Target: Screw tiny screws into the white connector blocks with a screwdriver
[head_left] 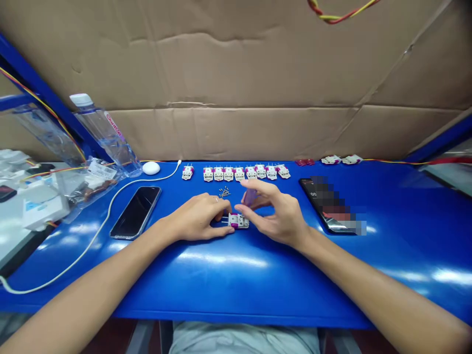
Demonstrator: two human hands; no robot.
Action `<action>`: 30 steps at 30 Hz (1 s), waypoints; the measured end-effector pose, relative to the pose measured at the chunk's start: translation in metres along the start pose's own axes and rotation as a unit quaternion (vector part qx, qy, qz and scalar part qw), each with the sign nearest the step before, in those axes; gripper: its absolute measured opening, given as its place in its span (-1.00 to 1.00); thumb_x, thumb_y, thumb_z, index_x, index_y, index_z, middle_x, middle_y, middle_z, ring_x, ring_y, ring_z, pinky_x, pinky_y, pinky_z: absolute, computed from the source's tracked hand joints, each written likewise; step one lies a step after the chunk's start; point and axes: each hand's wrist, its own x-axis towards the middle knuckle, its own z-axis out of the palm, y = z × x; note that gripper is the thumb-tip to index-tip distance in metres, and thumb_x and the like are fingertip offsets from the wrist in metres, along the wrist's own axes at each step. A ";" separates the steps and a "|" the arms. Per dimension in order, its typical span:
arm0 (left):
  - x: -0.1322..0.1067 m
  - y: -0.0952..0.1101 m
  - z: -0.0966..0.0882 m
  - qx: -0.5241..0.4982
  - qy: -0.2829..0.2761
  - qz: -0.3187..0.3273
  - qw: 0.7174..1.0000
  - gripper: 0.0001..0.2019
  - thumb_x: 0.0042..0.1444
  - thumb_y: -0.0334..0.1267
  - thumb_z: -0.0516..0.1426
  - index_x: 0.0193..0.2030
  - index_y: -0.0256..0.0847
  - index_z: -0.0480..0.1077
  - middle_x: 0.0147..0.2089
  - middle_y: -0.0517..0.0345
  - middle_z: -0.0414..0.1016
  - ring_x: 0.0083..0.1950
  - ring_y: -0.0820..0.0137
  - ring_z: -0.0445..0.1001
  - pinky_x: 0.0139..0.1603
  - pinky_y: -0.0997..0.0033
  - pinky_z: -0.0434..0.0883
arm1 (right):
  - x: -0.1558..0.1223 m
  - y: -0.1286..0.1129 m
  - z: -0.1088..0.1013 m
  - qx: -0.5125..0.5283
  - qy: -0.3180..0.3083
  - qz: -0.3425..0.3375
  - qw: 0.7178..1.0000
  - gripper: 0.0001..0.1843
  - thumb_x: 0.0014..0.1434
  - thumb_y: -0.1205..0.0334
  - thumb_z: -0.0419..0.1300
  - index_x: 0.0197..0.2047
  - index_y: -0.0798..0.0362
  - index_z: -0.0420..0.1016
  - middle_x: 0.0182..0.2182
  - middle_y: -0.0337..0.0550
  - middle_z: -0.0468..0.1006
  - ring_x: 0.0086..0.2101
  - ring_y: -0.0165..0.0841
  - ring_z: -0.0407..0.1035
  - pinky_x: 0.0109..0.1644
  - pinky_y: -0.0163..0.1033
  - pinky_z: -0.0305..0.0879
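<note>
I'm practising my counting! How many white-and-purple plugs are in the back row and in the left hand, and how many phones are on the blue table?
Plugs in the back row, including the one set apart: 9
Plug in the left hand: 1
Phones: 2
Total: 12

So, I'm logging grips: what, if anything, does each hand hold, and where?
Left hand: white and purple plug, by its pronged end. Right hand: blurred purple piece, part gripped unclear.

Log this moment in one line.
left hand: gripping white-and-magenta plastic pronged plug | right hand: holding small purple piece | beyond: brass-coloured screws
</note>
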 end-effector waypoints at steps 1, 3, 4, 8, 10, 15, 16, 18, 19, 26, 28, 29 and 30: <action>0.000 0.000 0.000 -0.002 -0.001 -0.001 1.000 -0.71 0.35 -0.01 0.30 -0.21 -0.16 0.41 -0.27 0.17 0.57 -0.30 0.31 0.47 -0.22 0.34 0.27 | 0.000 0.001 0.000 0.005 -0.005 0.008 1.000 -0.43 0.45 0.28 0.32 0.44 -0.17 0.33 0.04 -0.14 0.73 -0.40 -0.42 0.67 -0.28 -0.31 0.73; 0.000 0.001 -0.001 -0.008 0.000 -0.001 1.000 -0.71 0.35 -0.02 0.30 -0.22 -0.16 0.40 -0.30 0.18 0.55 -0.32 0.32 0.45 -0.24 0.34 0.25 | 0.000 0.003 -0.002 0.029 -0.021 0.034 0.999 -0.41 0.48 0.30 0.26 0.48 -0.17 0.26 0.02 -0.13 0.72 -0.36 -0.39 0.70 -0.24 -0.29 0.74; 0.000 0.001 -0.001 -0.009 0.001 0.000 1.000 -0.71 0.35 -0.03 0.31 -0.23 -0.16 0.40 -0.31 0.19 0.54 -0.33 0.32 0.45 -0.25 0.34 0.24 | -0.001 0.004 -0.003 0.042 -0.028 0.045 0.998 -0.40 0.48 0.32 0.24 0.49 -0.17 0.24 0.00 -0.14 0.71 -0.34 -0.38 0.71 -0.24 -0.29 0.75; 0.000 0.000 -0.001 -0.001 0.008 0.008 1.000 -0.73 0.36 -0.02 0.30 -0.19 -0.16 0.44 -0.31 0.18 0.54 -0.33 0.31 0.45 -0.27 0.34 0.23 | -0.003 0.005 -0.002 0.067 0.000 0.054 0.996 -0.41 0.44 0.34 0.29 0.43 -0.16 0.28 -0.13 -0.19 0.68 -0.28 -0.32 0.72 -0.26 -0.28 0.75; 0.000 -0.001 0.000 0.000 0.008 0.007 1.000 -0.74 0.36 -0.02 0.29 -0.17 -0.16 0.45 -0.29 0.17 0.55 -0.31 0.30 0.47 -0.26 0.34 0.23 | -0.004 0.003 0.001 0.065 0.019 0.058 0.996 -0.44 0.42 0.34 0.32 0.39 -0.15 0.31 -0.18 -0.21 0.66 -0.29 -0.31 0.71 -0.30 -0.29 0.74; 0.001 -0.001 0.000 -0.011 0.002 0.006 1.000 -0.75 0.35 -0.03 0.30 -0.18 -0.16 0.44 -0.30 0.19 0.56 -0.30 0.31 0.48 -0.21 0.33 0.28 | -0.004 0.001 0.007 0.034 0.032 0.053 0.998 -0.48 0.41 0.29 0.34 0.35 -0.12 0.32 -0.16 -0.20 0.69 -0.39 -0.35 0.69 -0.45 -0.36 0.64; 0.001 -0.001 -0.001 -0.011 0.001 0.006 1.000 -0.75 0.35 -0.03 0.30 -0.18 -0.16 0.44 -0.30 0.19 0.56 -0.31 0.31 0.48 -0.20 0.32 0.28 | -0.004 0.001 0.007 0.022 0.033 0.041 0.998 -0.48 0.42 0.29 0.34 0.35 -0.13 0.32 -0.16 -0.21 0.70 -0.40 -0.36 0.69 -0.44 -0.36 0.64; 0.000 0.000 -0.002 -0.008 0.003 0.002 1.000 -0.74 0.35 -0.03 0.29 -0.19 -0.16 0.43 -0.30 0.18 0.57 -0.30 0.31 0.48 -0.21 0.33 0.28 | -0.003 0.003 0.007 -0.004 0.036 0.018 0.999 -0.49 0.43 0.27 0.33 0.36 -0.14 0.33 -0.16 -0.22 0.71 -0.41 -0.36 0.69 -0.40 -0.33 0.66; 0.000 0.001 -0.003 -0.006 0.004 -0.001 1.000 -0.73 0.35 -0.02 0.29 -0.20 -0.16 0.43 -0.30 0.18 0.57 -0.30 0.31 0.48 -0.22 0.33 0.28 | -0.002 0.004 0.007 -0.015 0.037 0.006 0.999 -0.50 0.44 0.26 0.33 0.36 -0.15 0.34 -0.15 -0.21 0.72 -0.38 -0.34 0.69 -0.34 -0.28 0.69; -0.001 0.002 -0.004 0.005 0.005 0.006 1.000 -0.74 0.39 -0.01 0.28 -0.08 -0.17 0.48 -0.25 0.17 0.59 -0.30 0.31 0.48 -0.22 0.34 0.28 | 0.001 0.010 -0.005 0.025 0.061 0.043 0.997 -0.63 0.47 0.26 0.29 0.27 -0.12 0.40 -0.12 -0.17 0.72 -0.24 -0.29 0.70 -0.12 -0.11 0.74; -0.001 0.002 -0.004 0.006 0.000 0.009 1.000 -0.73 0.39 0.00 0.28 -0.06 -0.16 0.48 -0.25 0.18 0.60 -0.30 0.32 0.49 -0.20 0.33 0.29 | 0.002 0.011 -0.005 0.064 0.068 0.071 0.993 -0.67 0.46 0.26 0.32 0.22 -0.11 0.41 -0.10 -0.17 0.73 -0.19 -0.28 0.72 -0.09 -0.12 0.76; -0.001 0.002 -0.003 0.008 -0.002 0.010 1.000 -0.73 0.40 0.00 0.28 -0.06 -0.17 0.48 -0.25 0.18 0.60 -0.30 0.32 0.50 -0.19 0.32 0.29 | 0.002 0.012 -0.005 0.074 0.067 0.084 0.991 -0.69 0.45 0.26 0.33 0.19 -0.11 0.42 -0.07 -0.16 0.73 -0.14 -0.27 0.73 -0.05 -0.11 0.77; -0.001 0.002 -0.003 0.010 -0.003 0.010 1.000 -0.73 0.39 0.01 0.28 -0.07 -0.17 0.48 -0.25 0.18 0.60 -0.29 0.32 0.50 -0.19 0.32 0.29 | 0.001 0.013 -0.004 0.074 0.064 0.095 0.991 -0.72 0.45 0.26 0.34 0.16 -0.10 0.44 -0.04 -0.14 0.73 -0.10 -0.25 0.74 -0.01 -0.10 0.77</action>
